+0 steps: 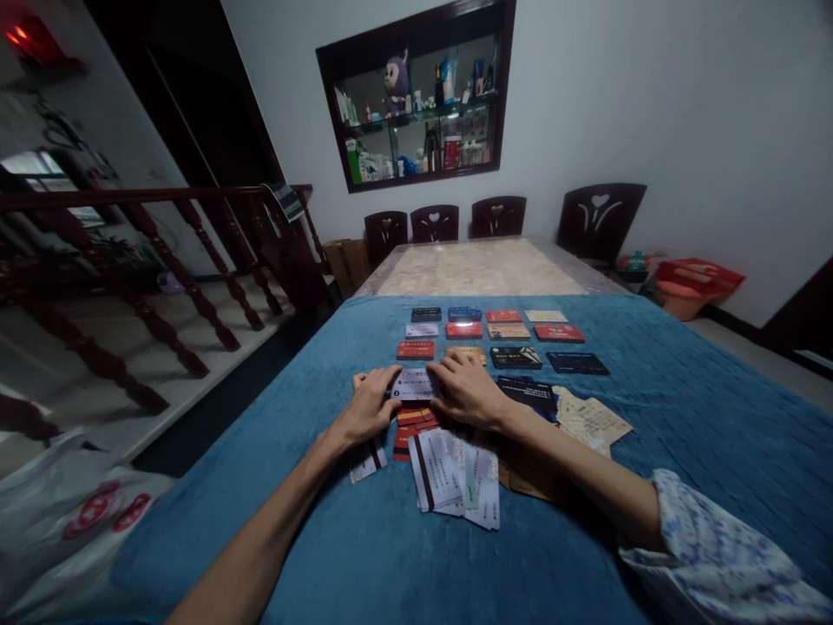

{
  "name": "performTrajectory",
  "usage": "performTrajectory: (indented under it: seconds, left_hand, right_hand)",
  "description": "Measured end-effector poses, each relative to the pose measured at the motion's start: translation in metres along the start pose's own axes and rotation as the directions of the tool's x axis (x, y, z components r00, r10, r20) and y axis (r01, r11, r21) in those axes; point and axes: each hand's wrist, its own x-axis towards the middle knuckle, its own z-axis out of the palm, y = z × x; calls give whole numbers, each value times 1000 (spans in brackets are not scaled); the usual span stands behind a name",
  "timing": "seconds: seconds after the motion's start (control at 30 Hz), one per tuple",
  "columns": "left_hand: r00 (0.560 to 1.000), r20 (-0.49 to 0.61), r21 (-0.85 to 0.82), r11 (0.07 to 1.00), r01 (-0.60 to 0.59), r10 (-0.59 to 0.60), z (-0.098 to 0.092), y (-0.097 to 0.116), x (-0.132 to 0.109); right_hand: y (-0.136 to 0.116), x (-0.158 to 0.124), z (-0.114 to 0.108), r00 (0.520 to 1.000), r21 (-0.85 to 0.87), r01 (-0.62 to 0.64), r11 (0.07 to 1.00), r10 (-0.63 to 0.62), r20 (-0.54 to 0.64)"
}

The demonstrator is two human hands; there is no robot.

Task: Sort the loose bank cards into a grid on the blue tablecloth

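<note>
Between my two hands is a pale lavender card (pixel 415 384) with dark print, which looks like the top of a small stack. My left hand (pixel 368 401) grips its left end with fingers and thumb. At the right end, my right hand (pixel 469 389) has its fingers curled over the edge. Just below lie loose red cards (pixel 404 441) and a fanned pile of white cards (pixel 435 473), some with a dark stripe. By my right wrist are scattered black cards (pixel 526 392) and cream cards (pixel 589 420), partly covered by my forearm.
Neat card stacks stand in rows beyond my hands, among them a black stack (pixel 515 358) and a red stack (pixel 558 332). A blue cloth (pixel 273 486) covers the near table. Dark chairs (pixel 435 224) line the far end; a wooden railing (pixel 156 252) runs at left.
</note>
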Motion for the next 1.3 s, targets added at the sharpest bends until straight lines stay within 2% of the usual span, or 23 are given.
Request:
performTrajectory:
  seconds: [0.3,0.57,0.9,1.3]
  left_hand:
    - [1000,-7,31,999,12,-12,-3,5,2]
    - [999,-19,64,998,-27,29,-6,-2,13]
    - [997,69,117,992,-43,35,-13,-5,46]
    - [989,144,226,974,-8,-25,-19,-13,88]
  right_hand:
    - [2,0,-7,1000,2,-4,1000,4,23]
    - [6,8,-12,999,-32,-20,999,21,39]
    - [24,28,-19,994,-83,-8,996,17,109]
    - [40,61,-25,983,-136,-76,988,97,157]
